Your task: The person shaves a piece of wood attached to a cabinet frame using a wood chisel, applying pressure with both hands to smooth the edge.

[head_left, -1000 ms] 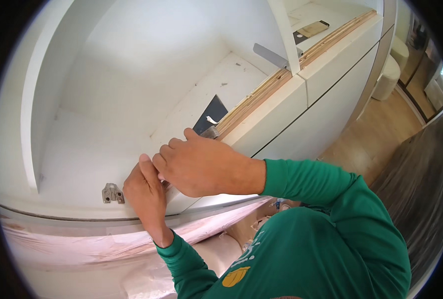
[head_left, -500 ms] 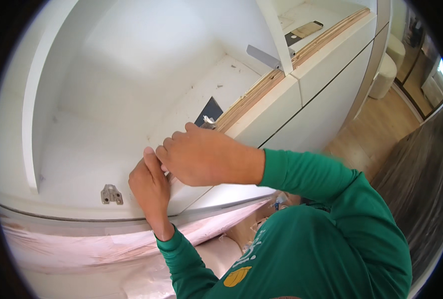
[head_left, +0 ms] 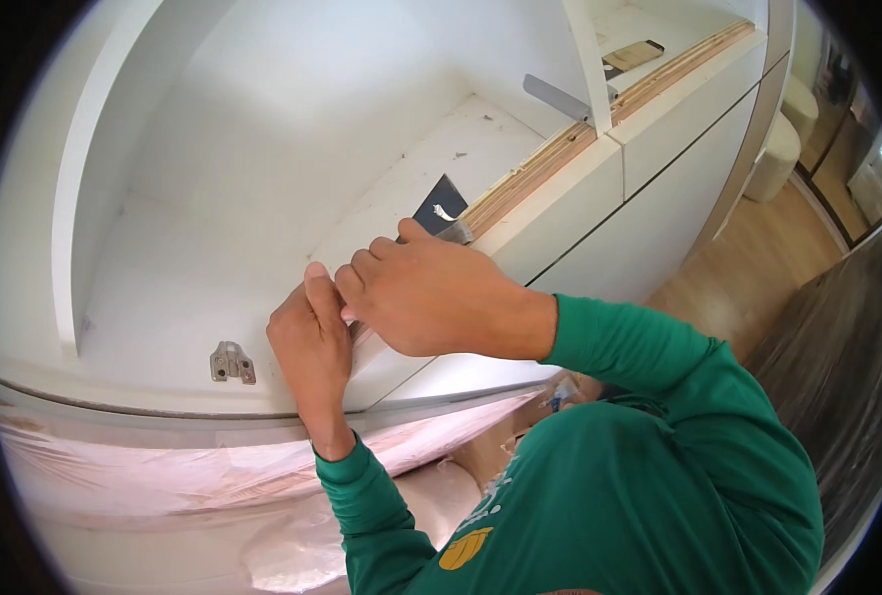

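Note:
My right hand (head_left: 431, 297) is closed over the cabinet's front edge, back of the hand upward. A flat metal blade (head_left: 456, 233) shows past its fingers on the bare wood edge strip (head_left: 530, 178); the rest of this tool is hidden. A pale curled shaving (head_left: 446, 212) stands by the blade, in front of a dark flat piece (head_left: 439, 196) on the cabinet floor. My left hand (head_left: 310, 342) is closed beside the right at the near end of the edge, thumb up; what it grips is hidden.
A metal hinge plate (head_left: 233, 363) is on the white panel left of my hands. A grey metal arm (head_left: 558, 99) sticks out near the divider (head_left: 588, 69). Beyond lies a flat tan piece with a dark end (head_left: 634, 58). Plastic sheeting (head_left: 163, 476) hangs below.
The whole view has shifted slightly, the cabinet appearing farther right and higher. The blade now lies flatter, and the pale shaving stands apart from it. Both hands keep their closed grip.

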The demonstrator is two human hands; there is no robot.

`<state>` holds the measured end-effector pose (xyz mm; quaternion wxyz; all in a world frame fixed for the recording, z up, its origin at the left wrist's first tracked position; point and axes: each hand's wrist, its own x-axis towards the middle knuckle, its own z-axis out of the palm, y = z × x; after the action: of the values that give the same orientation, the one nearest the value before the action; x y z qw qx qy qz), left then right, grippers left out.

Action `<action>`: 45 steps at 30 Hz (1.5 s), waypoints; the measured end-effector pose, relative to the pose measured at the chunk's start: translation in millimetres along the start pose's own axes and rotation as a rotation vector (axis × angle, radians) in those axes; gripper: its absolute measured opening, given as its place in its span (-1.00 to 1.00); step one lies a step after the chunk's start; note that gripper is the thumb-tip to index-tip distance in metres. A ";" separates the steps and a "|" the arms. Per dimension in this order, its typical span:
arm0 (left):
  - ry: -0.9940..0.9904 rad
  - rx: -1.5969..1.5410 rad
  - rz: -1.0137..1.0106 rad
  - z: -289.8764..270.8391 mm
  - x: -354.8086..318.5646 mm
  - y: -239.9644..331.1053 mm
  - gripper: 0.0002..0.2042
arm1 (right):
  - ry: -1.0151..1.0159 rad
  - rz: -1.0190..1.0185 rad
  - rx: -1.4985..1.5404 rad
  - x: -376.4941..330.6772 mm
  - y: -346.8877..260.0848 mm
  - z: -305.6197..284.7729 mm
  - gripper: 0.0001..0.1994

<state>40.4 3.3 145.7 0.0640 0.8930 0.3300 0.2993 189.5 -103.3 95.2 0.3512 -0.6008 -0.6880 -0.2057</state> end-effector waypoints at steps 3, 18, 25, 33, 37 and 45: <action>0.015 0.117 -0.026 -4.8 -5.6 2.4 -0.36 | -0.027 -0.009 0.068 2.1 0.5 -5.3 -0.78; 0.056 0.251 0.000 -2.0 -9.8 -2.4 -0.36 | -0.196 0.001 0.219 13.2 12.9 -16.7 -0.74; 0.107 0.136 0.016 9.8 -4.7 -3.4 -0.38 | -0.033 -0.015 0.096 3.7 7.9 -2.1 -0.81; 0.074 0.081 0.076 4.4 1.7 0.5 -0.35 | -0.013 0.019 0.006 0.2 2.0 -6.4 -0.79; 0.040 0.084 -0.001 4.6 1.0 4.1 -0.33 | 0.003 -0.017 0.001 0.9 5.8 -4.6 -0.77; 0.014 0.167 -0.065 -0.2 -1.0 -3.5 -0.31 | -0.048 0.005 0.056 8.8 7.9 -4.5 -0.80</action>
<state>37.7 5.3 144.3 -0.0036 0.8818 0.3832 0.2748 198.0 -99.0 103.6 0.3517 -0.5971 -0.7003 -0.1711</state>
